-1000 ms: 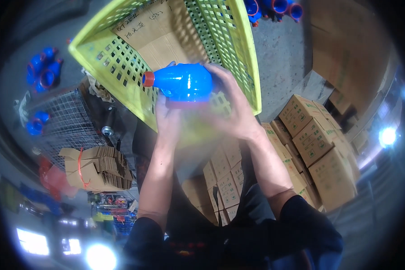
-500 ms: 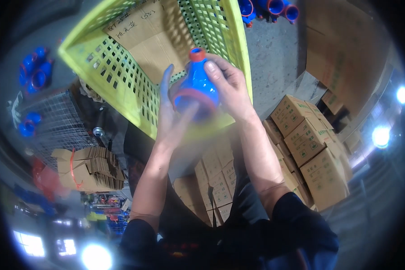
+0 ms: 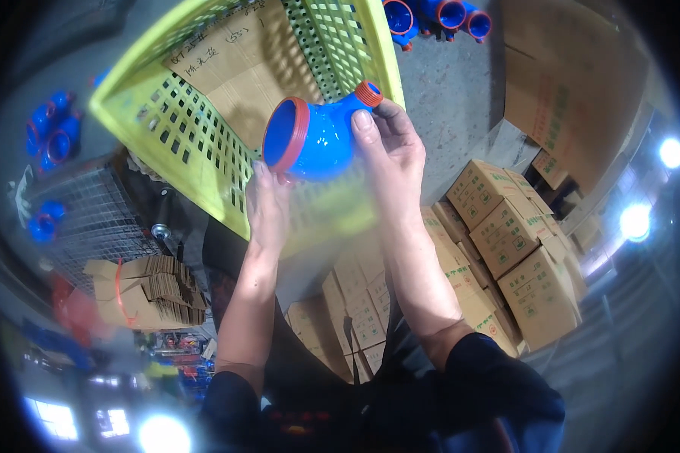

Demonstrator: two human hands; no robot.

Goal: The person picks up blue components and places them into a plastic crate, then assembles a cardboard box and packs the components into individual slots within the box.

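Note:
A glossy blue pipe fitting [image 3: 326, 142], wide at one end and narrow at the other, lies tilted on its side between my hands. Both of its ends have red threaded rims; the wide mouth faces left and the small neck points up to the right. My right hand [image 3: 391, 155] is closed around the narrow end, thumb on the near side and fingers partly hidden behind. At the lower edge of the wide rim, my left hand [image 3: 268, 205] has its fingertips against the fitting. Beneath the fitting is a yellow-green plastic basket [image 3: 185, 132] with a cardboard sheet [image 3: 234, 75] inside.
More blue fittings [image 3: 452, 15] stand on the floor beyond the basket, and others [image 3: 57, 132] at the left. Stacked cartons [image 3: 517, 241] rise at my right. On the left are a wire cage [image 3: 91, 208] and a strapped bundle of flattened cardboard [image 3: 147, 291].
The fitting has turned from neck-up to lying sideways, its wide mouth now facing left. My left hand has shifted lower beside the rim, and the view has moved slightly.

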